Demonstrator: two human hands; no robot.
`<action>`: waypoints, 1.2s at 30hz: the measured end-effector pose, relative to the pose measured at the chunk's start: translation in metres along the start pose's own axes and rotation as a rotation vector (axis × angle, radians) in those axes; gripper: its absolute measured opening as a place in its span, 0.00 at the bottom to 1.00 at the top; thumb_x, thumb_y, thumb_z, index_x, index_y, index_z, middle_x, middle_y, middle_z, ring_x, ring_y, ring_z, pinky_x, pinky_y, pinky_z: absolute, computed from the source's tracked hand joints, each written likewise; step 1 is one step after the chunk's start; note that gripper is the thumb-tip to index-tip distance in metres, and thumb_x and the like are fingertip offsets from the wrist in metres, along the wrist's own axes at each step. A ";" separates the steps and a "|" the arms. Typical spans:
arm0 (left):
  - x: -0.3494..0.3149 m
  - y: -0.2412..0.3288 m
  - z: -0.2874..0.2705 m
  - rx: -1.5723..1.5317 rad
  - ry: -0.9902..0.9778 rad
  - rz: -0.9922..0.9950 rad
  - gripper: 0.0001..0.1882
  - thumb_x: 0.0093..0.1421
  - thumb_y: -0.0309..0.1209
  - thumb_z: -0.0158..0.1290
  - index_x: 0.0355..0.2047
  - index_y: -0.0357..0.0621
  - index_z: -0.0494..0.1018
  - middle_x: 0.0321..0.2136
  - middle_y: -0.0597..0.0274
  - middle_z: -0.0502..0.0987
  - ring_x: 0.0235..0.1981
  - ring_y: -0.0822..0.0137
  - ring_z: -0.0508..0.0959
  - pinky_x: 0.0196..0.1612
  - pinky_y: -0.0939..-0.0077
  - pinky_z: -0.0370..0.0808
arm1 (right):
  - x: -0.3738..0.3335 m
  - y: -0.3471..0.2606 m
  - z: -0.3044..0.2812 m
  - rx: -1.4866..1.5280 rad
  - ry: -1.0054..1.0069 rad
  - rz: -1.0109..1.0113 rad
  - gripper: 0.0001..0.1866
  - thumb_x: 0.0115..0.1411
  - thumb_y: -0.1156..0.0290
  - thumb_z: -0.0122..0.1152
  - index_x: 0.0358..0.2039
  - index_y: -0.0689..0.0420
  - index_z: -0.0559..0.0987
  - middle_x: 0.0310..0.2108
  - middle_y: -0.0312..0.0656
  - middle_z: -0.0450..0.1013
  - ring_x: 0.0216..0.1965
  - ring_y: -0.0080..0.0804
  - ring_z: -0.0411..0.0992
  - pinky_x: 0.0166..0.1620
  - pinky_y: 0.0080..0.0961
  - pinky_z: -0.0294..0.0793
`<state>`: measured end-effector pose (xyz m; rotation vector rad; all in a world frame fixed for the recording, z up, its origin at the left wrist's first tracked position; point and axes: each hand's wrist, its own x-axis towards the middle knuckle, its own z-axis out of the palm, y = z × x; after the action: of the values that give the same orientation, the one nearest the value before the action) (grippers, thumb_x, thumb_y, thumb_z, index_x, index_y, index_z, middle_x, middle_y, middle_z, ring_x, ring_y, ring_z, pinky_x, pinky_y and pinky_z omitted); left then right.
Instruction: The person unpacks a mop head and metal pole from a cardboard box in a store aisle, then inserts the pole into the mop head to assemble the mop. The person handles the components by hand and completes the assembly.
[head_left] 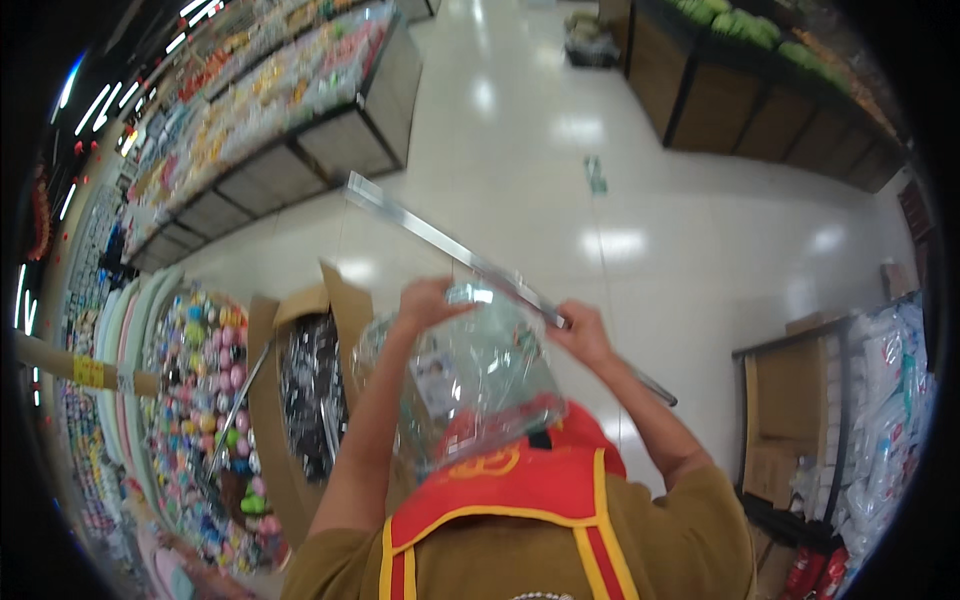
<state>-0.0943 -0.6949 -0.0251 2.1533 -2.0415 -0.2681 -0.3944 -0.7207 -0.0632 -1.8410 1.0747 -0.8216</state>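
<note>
My right hand [584, 336] is closed around a long, straight silvery bar [430, 234]. The bar slants from the upper left, over the floor, down past my right forearm. Against my red apron [500, 495] leans a clear plastic package [485, 365] with something pale green and a small printed label inside. My left hand [426, 303] has its fingers bent on the upper left edge of this package, gripping it. Part of the package is behind my left forearm. Just left of it stands an open cardboard box [265, 400] containing dark, plastic-wrapped items [312, 400].
Many colourful small goods [215, 370] fill a display on the left. Beyond is a long low counter [280, 165] of bagged goods. A produce stand [750, 110] with greens is at the far right, and a rack [850, 400] of white plastic packs stands at my right.
</note>
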 end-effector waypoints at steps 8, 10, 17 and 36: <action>-0.003 0.012 -0.024 -0.079 -0.132 -0.103 0.41 0.42 0.70 0.53 0.31 0.39 0.77 0.25 0.49 0.78 0.31 0.50 0.78 0.35 0.60 0.73 | -0.015 -0.033 -0.035 0.329 -0.172 0.409 0.12 0.55 0.63 0.62 0.27 0.60 0.76 0.15 0.31 0.63 0.19 0.17 0.62 0.22 0.21 0.62; -0.002 0.008 -0.018 -0.063 -0.085 -0.073 0.42 0.42 0.71 0.51 0.32 0.39 0.77 0.26 0.49 0.78 0.33 0.50 0.78 0.36 0.60 0.73 | -0.017 -0.032 -0.038 0.374 -0.208 0.385 0.10 0.54 0.65 0.62 0.30 0.59 0.78 0.16 0.28 0.64 0.16 0.13 0.59 0.19 0.16 0.59; 0.002 0.005 -0.007 -0.077 -0.079 -0.062 0.44 0.43 0.72 0.48 0.36 0.41 0.79 0.29 0.47 0.79 0.35 0.49 0.79 0.38 0.60 0.74 | -0.027 -0.037 -0.024 0.241 -0.411 0.288 0.15 0.53 0.63 0.65 0.36 0.61 0.79 0.21 0.31 0.67 0.26 0.17 0.62 0.31 0.19 0.65; 0.019 -0.002 0.009 -0.004 -0.057 -0.051 0.26 0.50 0.58 0.52 0.32 0.49 0.80 0.26 0.52 0.79 0.32 0.50 0.79 0.36 0.58 0.75 | -0.005 -0.032 0.009 -0.058 -0.401 0.092 0.22 0.51 0.49 0.62 0.32 0.56 0.80 0.25 0.47 0.76 0.30 0.43 0.75 0.36 0.34 0.72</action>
<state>-0.0935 -0.7132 -0.0350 2.2221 -2.0161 -0.3444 -0.3777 -0.7045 -0.0396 -1.8856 0.9217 -0.3482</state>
